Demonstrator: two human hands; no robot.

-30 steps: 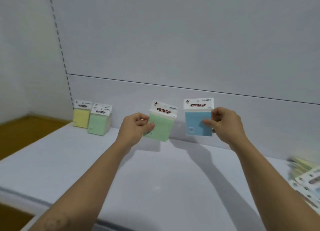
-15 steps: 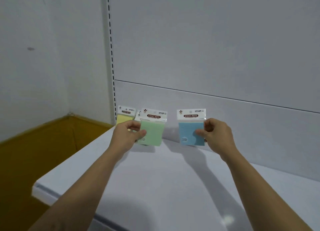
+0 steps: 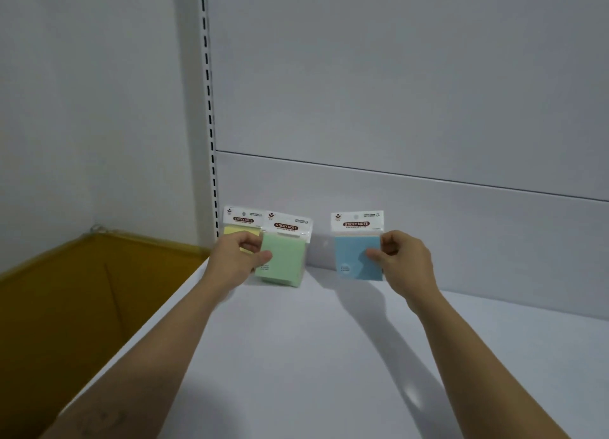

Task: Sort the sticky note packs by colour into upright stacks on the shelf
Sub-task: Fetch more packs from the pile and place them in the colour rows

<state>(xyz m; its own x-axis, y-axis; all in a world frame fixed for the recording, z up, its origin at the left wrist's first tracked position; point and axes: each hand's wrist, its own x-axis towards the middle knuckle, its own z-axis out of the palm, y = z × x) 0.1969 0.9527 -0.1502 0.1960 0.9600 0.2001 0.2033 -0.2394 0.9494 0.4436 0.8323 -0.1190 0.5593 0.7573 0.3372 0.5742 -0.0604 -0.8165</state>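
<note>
Placement seems in hand: left hand (image 3: 238, 261) pinches green pack (image 3: 286, 260) by its thumb, right hand (image 3: 406, 261) pinches blue pack (image 3: 354, 257) to its left; next, stand both upright on the shelf (image 3: 316, 346).

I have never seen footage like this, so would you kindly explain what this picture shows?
There is no machine here: a person wears one camera on the head, looking forward and down at their own bare hands. The left hand grips a green sticky note pack, upright, just right of a yellow pack at the back of the white shelf. The right hand pinches a blue pack, upright, further right near the back panel. Whether the blue pack rests on the shelf is unclear.
</note>
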